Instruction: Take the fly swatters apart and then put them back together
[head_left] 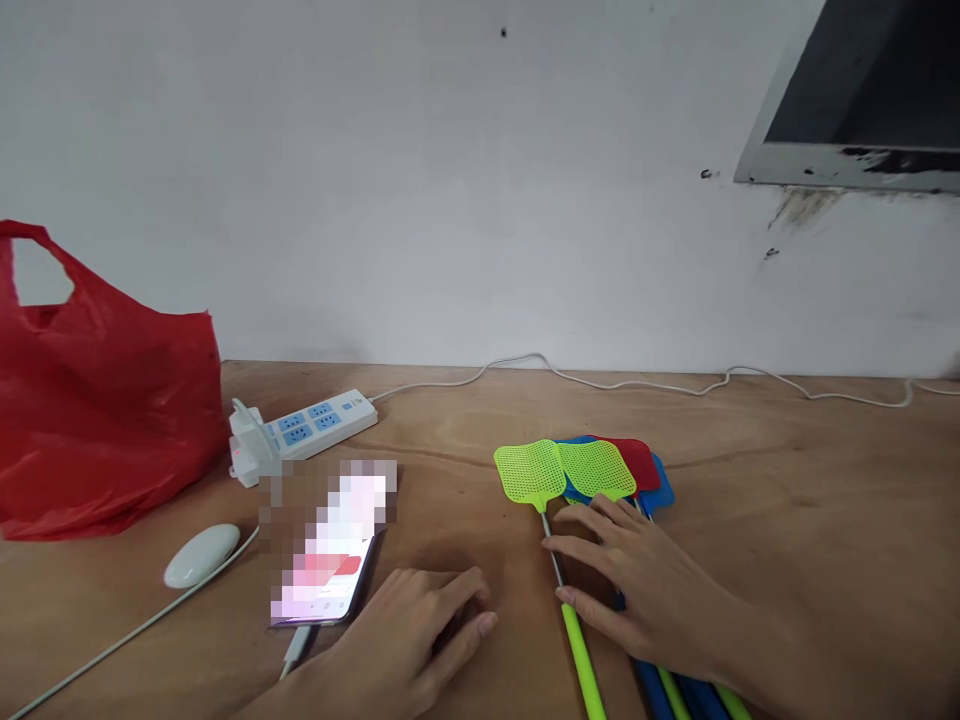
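Note:
Several plastic fly swatters (592, 468) lie fanned on the wooden table (787, 520), with green, red and blue heads. Their green and blue handles run toward me. My right hand (645, 580) rests flat across those handles, fingers spread and pointing left. The fingertips touch the leftmost green swatter's handle (577, 650). My left hand (420, 640) lies on the table to the left, fingers loosely curled, holding nothing. It sits just right of a phone (330, 570) that lies face up with its screen lit.
A red plastic bag (97, 400) stands at the far left. A white power strip (307, 425) with a plugged-in adapter lies near the wall, its white cable (637, 383) running along the back edge. A white oval device (201, 555) with a cord lies left of the phone.

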